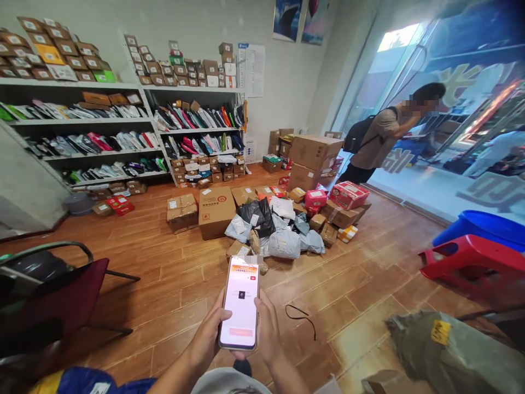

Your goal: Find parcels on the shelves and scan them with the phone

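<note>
A parcel room with a brown tiled floor [164, 273] fills the view. Shelves [82, 126] from nine to twelve o'clock carry boxes on top and flat mail bags stood on edge below, probably so that their labels can be read along the row. At twelve o'clock, on the floor, lies a pile of parcels [283, 241]: grey and black bags heaped loosely in the middle, with cardboard boxes around them.

At two o'clock another person [381, 137] with a backpack leans towards the glass door [471, 109]. A red stool [471, 265] and a blue stool [488, 224] sit at three o'clock, a dark red chair [61, 295] at eight o'clock, and a grey-green sack [459, 350] at four o'clock. A black cord [301, 317] lies loose on the tiles just right of the hands.

The phone [240, 301] is at six o'clock, low and central, held upright with its lit pink and white screen facing the wearer, apparently so it can be read. The left hand [209, 334] wraps its left edge and the right hand [268, 328] its right edge. Each grip is closed around the case, with the thumbs at the sides so the screen stays uncovered.
</note>
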### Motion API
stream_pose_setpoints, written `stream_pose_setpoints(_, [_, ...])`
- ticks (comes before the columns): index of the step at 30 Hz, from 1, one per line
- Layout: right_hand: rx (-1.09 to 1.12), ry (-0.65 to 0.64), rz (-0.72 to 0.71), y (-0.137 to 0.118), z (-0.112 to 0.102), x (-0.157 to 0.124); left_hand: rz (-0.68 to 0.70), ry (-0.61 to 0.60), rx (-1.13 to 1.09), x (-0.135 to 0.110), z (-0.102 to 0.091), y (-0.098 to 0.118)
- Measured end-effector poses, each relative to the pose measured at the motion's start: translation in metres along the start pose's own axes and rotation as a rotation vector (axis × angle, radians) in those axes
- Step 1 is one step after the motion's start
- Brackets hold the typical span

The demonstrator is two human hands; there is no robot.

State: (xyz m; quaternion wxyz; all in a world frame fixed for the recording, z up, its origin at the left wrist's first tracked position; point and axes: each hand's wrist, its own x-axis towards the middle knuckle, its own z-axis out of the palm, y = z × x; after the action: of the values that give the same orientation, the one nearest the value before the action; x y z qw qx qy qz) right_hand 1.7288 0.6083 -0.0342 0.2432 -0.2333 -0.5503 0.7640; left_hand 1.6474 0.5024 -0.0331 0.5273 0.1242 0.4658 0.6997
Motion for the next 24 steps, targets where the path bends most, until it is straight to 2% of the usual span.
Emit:
stream_pose_setpoints(7, [0.056,-0.056,0.082,0.009,0.009,0.024,0.009,0.066,-0.05,0.008,-0.01,0.009])
stream_pose_setpoints(13, [0.029,0.054,0.194,0.013,0.038,0.052,0.023,0.161,-0.123,0.014,-0.032,0.028])
stream_pose_setpoints(18, [0.016,-0.056,0.194,0.026,0.081,0.091,0.085,0.14,-0.18,0.028,-0.077,0.053])
stream_pose_setpoints(22, [-0.039,0.109,0.135,0.044,0.123,0.125,0.111,0.135,-0.21,0.044,-0.124,0.086])
stream_pose_setpoints(24, [-0.046,0.122,0.087,0.054,0.148,0.141,0.132,0.167,-0.212,0.05,-0.149,0.107])
